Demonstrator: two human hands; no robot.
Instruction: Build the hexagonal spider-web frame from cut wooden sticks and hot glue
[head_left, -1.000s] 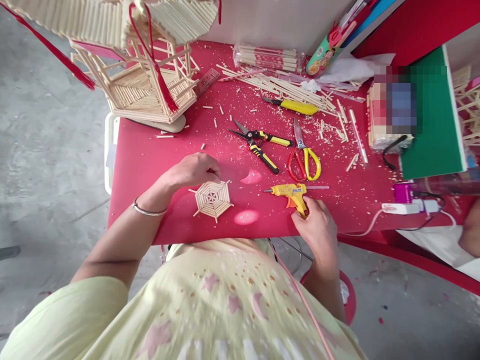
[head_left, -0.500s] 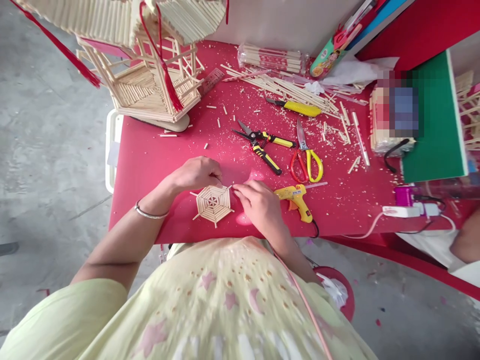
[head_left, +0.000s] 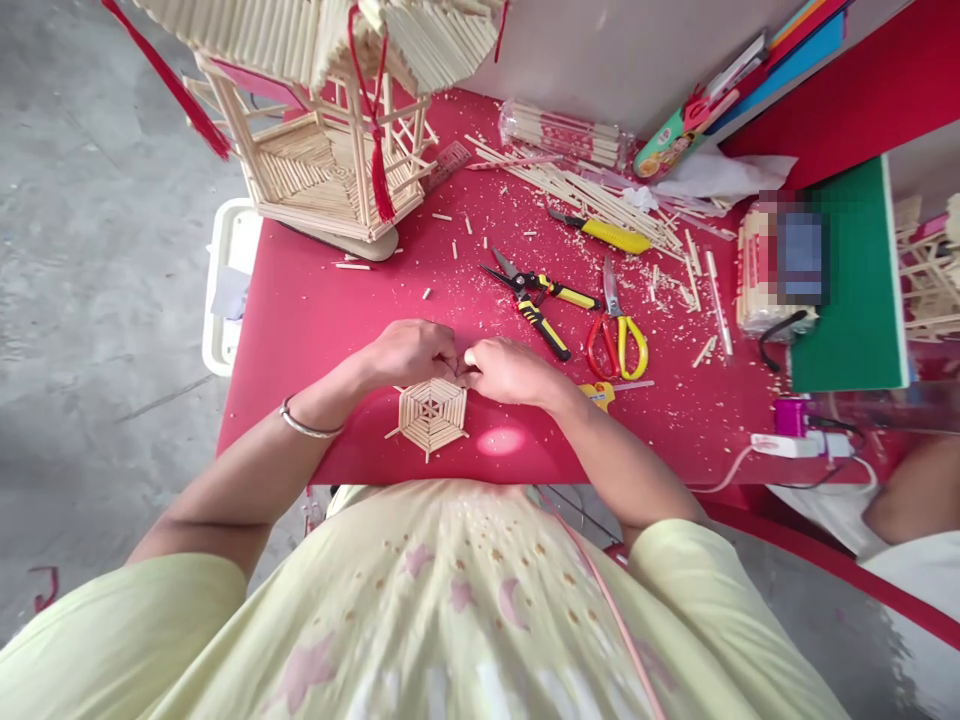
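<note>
A small hexagonal web of thin wooden sticks (head_left: 433,418) lies flat on the red table (head_left: 300,310), close to its front edge, with stick ends jutting from its corners. My left hand (head_left: 415,352) is closed at the web's far edge, its fingers curled and pinched. Against it, fingertips meeting at the web's far right corner, is my right hand (head_left: 511,370), also pinched. Whatever lies between the fingertips is too small and covered to name. Under my right forearm, the yellow glue gun (head_left: 601,393) is mostly hidden.
Behind my hands lie black-and-yellow pliers (head_left: 534,300), red-and-yellow scissors (head_left: 616,335) and a yellow utility knife (head_left: 615,236). Loose sticks (head_left: 577,190) and shavings spread at the back. A stick-built pavilion (head_left: 322,170) stands far left; a power strip (head_left: 787,446) sits right.
My right hand has moved left and up to meet my left hand, its forearm now crossing over the glue gun. The view has shifted slightly, and the web lies in the same place.
</note>
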